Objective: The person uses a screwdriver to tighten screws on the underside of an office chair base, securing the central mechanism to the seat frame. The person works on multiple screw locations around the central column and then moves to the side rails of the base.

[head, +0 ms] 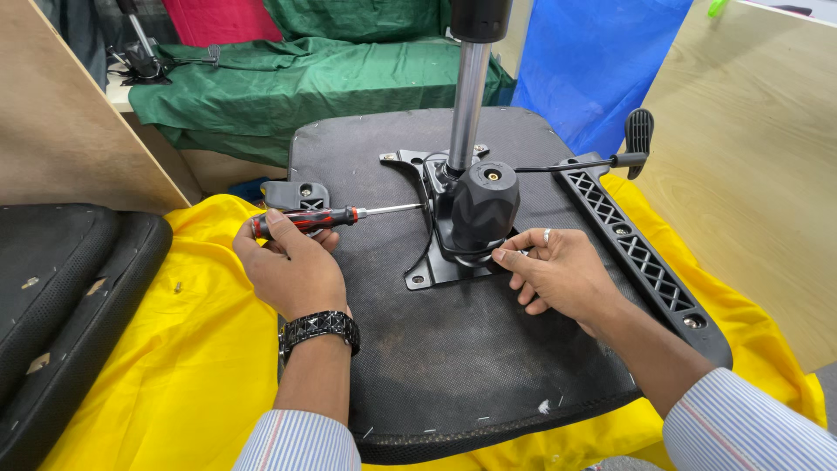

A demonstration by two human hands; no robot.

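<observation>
While the upturned office-chair seat [453,366] lies on yellow cloth [174,366], the left hand [292,266] grips a red-handled screwdriver [336,218], tip aimed at the tilt-mechanism plate [427,270]. The right hand [558,275], fingers curled and holding nothing, steadies the plate's edge. A plate screw seems in hand; seating the tip squarely comes next.

No packages, labels, signs or screens appear anywhere in this view of the work surface and its surroundings
</observation>
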